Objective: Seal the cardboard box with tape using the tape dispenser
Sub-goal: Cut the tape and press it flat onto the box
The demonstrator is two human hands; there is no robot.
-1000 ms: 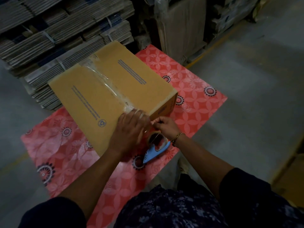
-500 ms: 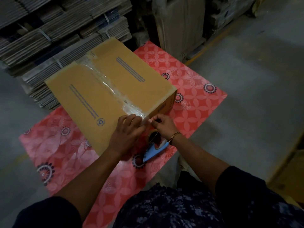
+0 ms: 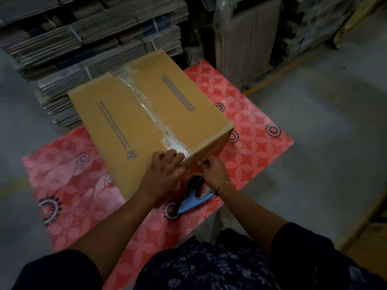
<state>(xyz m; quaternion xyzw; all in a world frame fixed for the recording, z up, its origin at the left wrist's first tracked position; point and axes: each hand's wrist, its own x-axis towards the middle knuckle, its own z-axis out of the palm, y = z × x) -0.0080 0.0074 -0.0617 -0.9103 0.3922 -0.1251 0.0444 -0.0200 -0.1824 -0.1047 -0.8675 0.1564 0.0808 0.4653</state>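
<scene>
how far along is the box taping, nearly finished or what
Nearly finished. Done: clear tape runs along the top seam of the cardboard box. In hand: the left hand presses the tape end at the near edge; the right hand pinches there, above the blue tape dispenser. Left: smoothing the tail down the near side, hidden by the hands.

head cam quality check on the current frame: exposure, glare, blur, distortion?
Head view: dim overall, clothing at the bottom nearly black. Glare streaks on the clear tape along the cardboard box seam. Slight motion blur on the left hand and right hand; the tape dispenser is partly hidden under them. Wide-angle bending shows at the frame's edges; the stacked flat cartons look soft.
</scene>
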